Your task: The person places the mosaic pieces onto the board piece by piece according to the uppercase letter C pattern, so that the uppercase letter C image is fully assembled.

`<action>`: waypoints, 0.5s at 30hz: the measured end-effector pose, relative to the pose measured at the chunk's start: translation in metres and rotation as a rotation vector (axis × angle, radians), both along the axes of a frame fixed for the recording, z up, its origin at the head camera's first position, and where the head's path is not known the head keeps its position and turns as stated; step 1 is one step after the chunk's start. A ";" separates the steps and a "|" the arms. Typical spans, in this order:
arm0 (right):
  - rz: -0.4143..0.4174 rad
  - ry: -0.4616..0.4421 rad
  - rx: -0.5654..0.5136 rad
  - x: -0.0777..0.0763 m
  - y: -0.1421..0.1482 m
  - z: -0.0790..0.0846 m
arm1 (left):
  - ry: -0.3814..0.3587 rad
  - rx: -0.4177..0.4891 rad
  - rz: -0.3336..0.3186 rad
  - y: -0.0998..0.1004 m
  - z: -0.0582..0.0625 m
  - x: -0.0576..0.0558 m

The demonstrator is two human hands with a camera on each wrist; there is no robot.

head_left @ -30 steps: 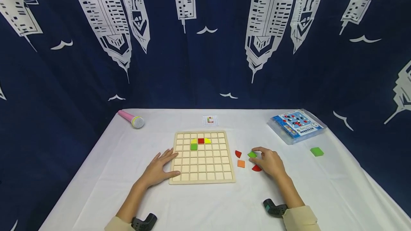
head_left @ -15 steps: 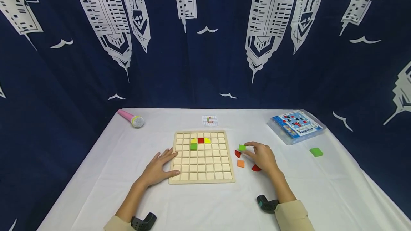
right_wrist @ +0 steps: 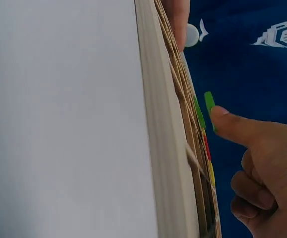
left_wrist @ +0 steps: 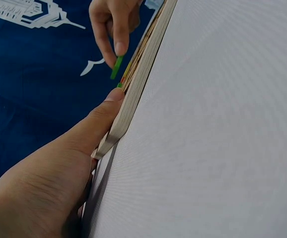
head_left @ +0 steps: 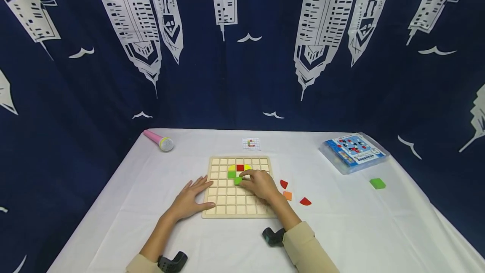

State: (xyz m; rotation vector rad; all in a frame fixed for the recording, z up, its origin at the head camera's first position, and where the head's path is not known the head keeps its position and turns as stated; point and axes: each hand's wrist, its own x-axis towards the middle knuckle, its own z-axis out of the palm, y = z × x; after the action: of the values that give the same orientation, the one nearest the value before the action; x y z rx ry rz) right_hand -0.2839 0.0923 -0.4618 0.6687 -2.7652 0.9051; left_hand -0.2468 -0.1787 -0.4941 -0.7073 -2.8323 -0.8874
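Observation:
A wooden grid board point(head_left: 229, 210) lies on the white-covered table. My left hand point(head_left: 191, 200) rests on its left edge with fingers spread; in the left wrist view the thumb point(left_wrist: 96, 121) lies along the rim. Over the board, my right hand point(head_left: 260, 185) pinches a green tile point(head_left: 238, 180) between thumb and fingers. In the right wrist view that tile point(right_wrist: 209, 102) is tilted and held above the surface. Set in the grid are a green square point(head_left: 231, 175), a red square point(head_left: 240, 167) and two yellow pieces point(head_left: 232, 167), one partly behind the right fingers.
Right of the board lie a red quarter-round piece point(head_left: 283, 184), an orange square point(head_left: 287, 196) and another red piece point(head_left: 305, 201). Farther right are a green piece point(head_left: 377, 183) and a plastic case point(head_left: 354, 153). A pattern card point(head_left: 251, 144) and pink toy microphone point(head_left: 159, 140) lie behind.
My right hand has picked up the green tile from the loose pieces and carried it left over the board. My left hand has stayed on the board's edge.

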 end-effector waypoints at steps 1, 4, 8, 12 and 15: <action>0.004 0.002 0.007 -0.001 -0.003 -0.001 | -0.003 -0.004 0.002 0.000 0.000 0.000; 0.002 0.004 0.033 -0.003 -0.009 -0.003 | -0.007 -0.006 0.006 0.001 0.000 0.000; 0.002 -0.001 0.047 -0.004 -0.012 -0.005 | -0.004 -0.004 0.005 0.001 0.000 0.000; 0.002 -0.007 0.043 -0.005 -0.013 -0.006 | 0.016 0.002 0.010 0.001 -0.002 -0.001; 0.002 -0.014 0.043 -0.005 -0.013 -0.006 | 0.027 -0.006 0.012 0.001 -0.003 -0.001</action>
State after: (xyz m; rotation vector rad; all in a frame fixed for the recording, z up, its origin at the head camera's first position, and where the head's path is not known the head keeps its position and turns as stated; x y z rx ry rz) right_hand -0.2889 0.0791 -0.4676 0.6754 -2.8042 0.8560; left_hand -0.2480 -0.1781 -0.4973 -0.6966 -2.8140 -0.8609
